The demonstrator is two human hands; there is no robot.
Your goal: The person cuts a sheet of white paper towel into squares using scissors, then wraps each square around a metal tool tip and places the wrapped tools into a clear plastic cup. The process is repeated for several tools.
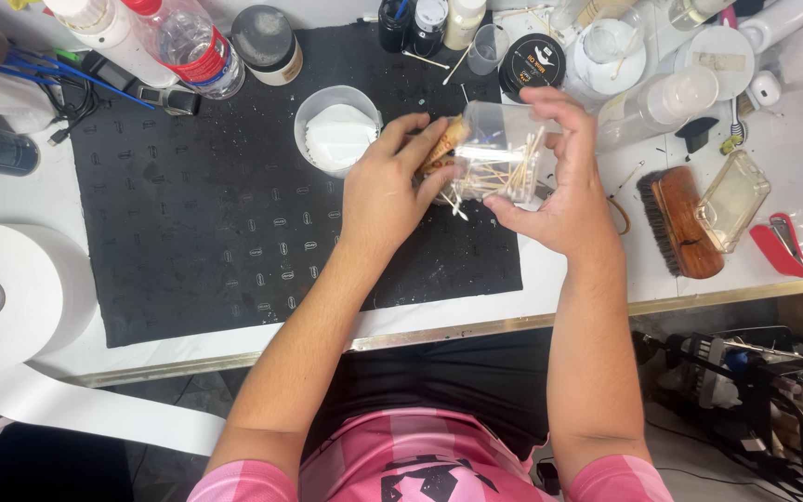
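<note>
Pink shirt sleeves fill the frame at six o'clock, both forearms reaching up over the black mat on the bench. Right hand is clamped around a clear plastic box of cotton swabs, held above the mat. Left hand pinches swabs at the box's nine o'clock side. At its ten o'clock stands a white-filled cup; at three o'clock lies a wooden brush.

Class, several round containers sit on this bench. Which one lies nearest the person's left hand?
The open white tub on the black mat, just beside the left hand; the lidded jars stand farther back.
</note>
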